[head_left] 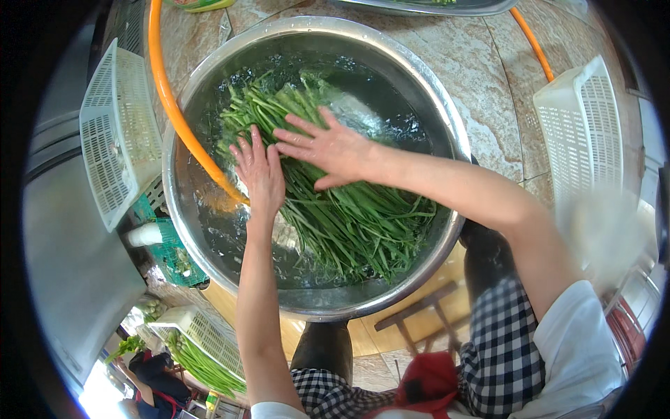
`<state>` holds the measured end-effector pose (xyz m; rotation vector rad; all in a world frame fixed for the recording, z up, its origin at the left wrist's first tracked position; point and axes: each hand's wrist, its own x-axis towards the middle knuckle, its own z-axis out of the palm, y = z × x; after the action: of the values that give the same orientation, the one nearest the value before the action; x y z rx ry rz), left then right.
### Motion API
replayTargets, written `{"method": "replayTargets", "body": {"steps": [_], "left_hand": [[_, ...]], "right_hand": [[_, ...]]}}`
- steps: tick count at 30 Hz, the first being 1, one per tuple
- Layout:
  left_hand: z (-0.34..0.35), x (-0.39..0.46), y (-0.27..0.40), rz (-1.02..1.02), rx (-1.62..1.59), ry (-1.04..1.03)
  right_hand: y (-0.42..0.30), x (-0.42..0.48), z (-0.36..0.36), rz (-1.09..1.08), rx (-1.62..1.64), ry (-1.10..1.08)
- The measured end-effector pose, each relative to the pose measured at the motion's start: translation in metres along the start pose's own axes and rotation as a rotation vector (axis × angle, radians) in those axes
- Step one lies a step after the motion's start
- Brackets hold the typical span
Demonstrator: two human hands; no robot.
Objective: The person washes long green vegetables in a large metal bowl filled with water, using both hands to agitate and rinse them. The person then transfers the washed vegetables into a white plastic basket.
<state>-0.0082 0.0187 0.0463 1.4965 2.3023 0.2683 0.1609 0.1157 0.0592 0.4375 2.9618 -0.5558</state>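
Note:
A large round stainless steel basin (457, 128) of water holds a heap of long green leafy stalks (356, 225), partly under the surface. On the upper left part of the heap lies my left hand (260, 173), palm down with fingers spread. Close beside it, my right hand (332, 149) also rests flat over the stalks, its fingers apart and pointing left. Neither hand is closed around anything. An orange hose (180, 125) comes over the basin's left rim, and its end is hidden at the water near my left wrist.
White plastic baskets stand left (123, 125) and right (581, 120) of the basin. A metal tray (471, 9) is at the top edge. At lower left are a green mesh basket (175, 256), a crate (209, 327) of green stalks and another person (159, 382).

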Motion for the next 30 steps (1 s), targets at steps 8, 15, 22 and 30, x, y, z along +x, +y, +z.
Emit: {"method": "replayTargets", "body": {"steps": [8, 15, 22, 30], "left_hand": [[0.042, 0.012, -0.033, -0.113, 0.050, 0.016], [-0.015, 0.001, -0.086, -0.025, -0.098, -0.170], [0.004, 0.013, 0.007, -0.577, -0.999, -0.023], [-0.021, 0.004, -0.038, -0.686, -1.580, -0.208]], "right_hand": [[-0.023, -0.008, 0.014, 0.355, 0.054, 0.014], [0.037, -0.017, -0.008, 0.280, 0.384, 0.052], [0.030, 0.030, 0.005, 0.768, 1.125, 0.082], [-0.091, 0.006, -0.019, 0.241, 0.698, 0.229]]}}
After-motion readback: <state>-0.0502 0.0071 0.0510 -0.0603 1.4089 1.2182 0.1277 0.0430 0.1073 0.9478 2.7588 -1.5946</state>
